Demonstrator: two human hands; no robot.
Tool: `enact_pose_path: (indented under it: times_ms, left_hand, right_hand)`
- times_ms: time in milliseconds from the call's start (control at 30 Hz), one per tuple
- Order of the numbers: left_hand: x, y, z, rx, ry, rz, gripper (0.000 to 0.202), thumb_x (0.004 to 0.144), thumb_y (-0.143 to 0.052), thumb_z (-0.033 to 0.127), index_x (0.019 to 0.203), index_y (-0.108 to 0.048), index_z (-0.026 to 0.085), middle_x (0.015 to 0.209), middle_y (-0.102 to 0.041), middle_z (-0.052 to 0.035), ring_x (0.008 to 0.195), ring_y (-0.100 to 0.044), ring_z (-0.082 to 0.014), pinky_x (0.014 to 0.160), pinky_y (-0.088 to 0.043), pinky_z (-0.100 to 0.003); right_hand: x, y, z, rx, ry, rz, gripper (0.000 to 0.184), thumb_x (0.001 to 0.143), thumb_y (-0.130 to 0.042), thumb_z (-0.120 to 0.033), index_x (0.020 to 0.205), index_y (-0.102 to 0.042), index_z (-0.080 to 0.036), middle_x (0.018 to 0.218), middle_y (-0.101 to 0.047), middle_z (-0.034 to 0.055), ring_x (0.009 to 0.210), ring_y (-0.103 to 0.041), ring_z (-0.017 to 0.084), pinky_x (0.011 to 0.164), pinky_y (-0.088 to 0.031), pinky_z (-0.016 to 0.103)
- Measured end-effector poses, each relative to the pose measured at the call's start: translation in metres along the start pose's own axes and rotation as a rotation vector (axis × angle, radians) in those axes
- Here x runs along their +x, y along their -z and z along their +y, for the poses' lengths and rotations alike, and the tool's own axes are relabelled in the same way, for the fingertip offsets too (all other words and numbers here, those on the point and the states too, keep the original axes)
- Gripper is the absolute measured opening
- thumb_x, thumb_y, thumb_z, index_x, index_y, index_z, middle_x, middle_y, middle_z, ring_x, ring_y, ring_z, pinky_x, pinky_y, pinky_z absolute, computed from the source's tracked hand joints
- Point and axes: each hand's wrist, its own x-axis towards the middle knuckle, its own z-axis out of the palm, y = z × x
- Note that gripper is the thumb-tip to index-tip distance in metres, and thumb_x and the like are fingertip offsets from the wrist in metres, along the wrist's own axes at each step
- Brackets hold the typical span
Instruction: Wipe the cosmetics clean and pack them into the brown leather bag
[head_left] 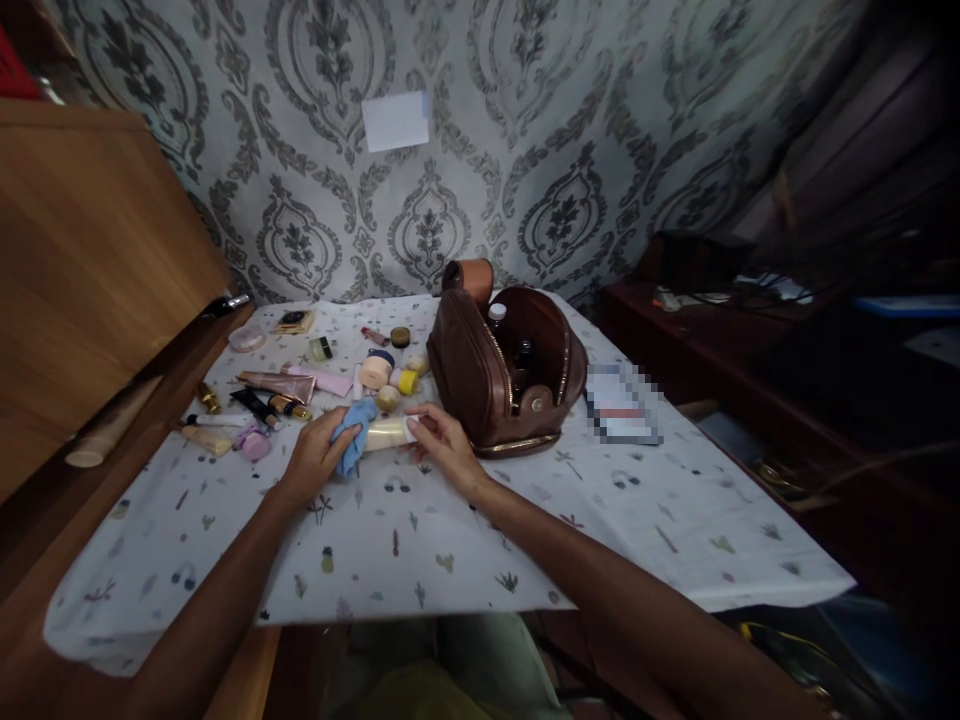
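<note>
the worktop [637,540], under a thin printed sheet, is cut off at its near edge. just beyond the right hand [444,447] a brown leather bag [480,385] gapes open, its dark inside hard to read. the right hand pinches one end of a smooth pale tube [388,433]. the left hand [316,458] is closed on a soft blue cloth [355,432] that hides the tube's other end.

Head camera looks down over the near table [600,520]

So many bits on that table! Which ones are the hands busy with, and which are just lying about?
In use: left hand, pressing a blue cloth against a cream tube; right hand, holding the tube's other end.
Lying about: open brown bag, pink tube, yellow pot, all on the patterned tablecloth.
</note>
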Motion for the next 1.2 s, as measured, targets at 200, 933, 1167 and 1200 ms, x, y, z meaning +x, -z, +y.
enact_pose_path:
  times_ms: [200,933,1167,1200]
  left_hand:
    - [-0.001,0.0,-0.005,0.017,0.06,0.019,0.03,0.098,-0.04,0.042,0.083,-0.054,0.02,0.063,-0.05,0.0046,0.058,-0.05,-0.0138,0.06,-0.041,-0.025]
    - [-0.004,-0.021,-0.014,0.529,-0.356,-0.105,0.053,0.093,-0.053,0.049,0.132,-0.053,0.012,0.12,-0.063,-0.018,0.114,-0.055,-0.0325,0.095,-0.047,-0.046]
    - [-0.003,-0.009,-0.018,0.44,-0.298,-0.167,0.043,0.095,-0.05,0.043,0.126,-0.055,0.014,0.107,-0.065,-0.0131,0.099,-0.061,-0.0278,0.086,-0.051,-0.039]
    - [-0.004,-0.008,-0.02,0.406,-0.296,-0.165,0.042,0.096,-0.049,0.042,0.126,-0.054,0.014,0.107,-0.065,-0.0131,0.1,-0.061,-0.0274,0.086,-0.052,-0.039]
  right_hand:
    - [-0.001,-0.001,0.002,0.025,0.036,-0.049,0.046,0.074,-0.073,-0.051,0.104,-0.058,-0.021,0.085,-0.065,0.0005,0.07,-0.067,0.015,0.054,-0.051,0.024]
    - [-0.004,-0.002,0.004,-0.221,0.003,0.035,0.042,0.086,-0.058,-0.06,0.105,-0.058,-0.023,0.048,-0.049,-0.0086,0.036,-0.047,0.01,0.038,-0.028,0.02]
    - [-0.004,-0.002,-0.001,-0.249,-0.027,-0.011,0.042,0.089,-0.053,-0.057,0.098,-0.064,-0.018,0.043,-0.048,-0.0063,0.036,-0.039,0.01,0.039,-0.027,0.021]
    - [-0.004,-0.003,-0.001,-0.227,-0.025,-0.025,0.041,0.086,-0.056,-0.056,0.101,-0.064,-0.018,0.047,-0.051,-0.0057,0.038,-0.041,0.01,0.04,-0.029,0.021]
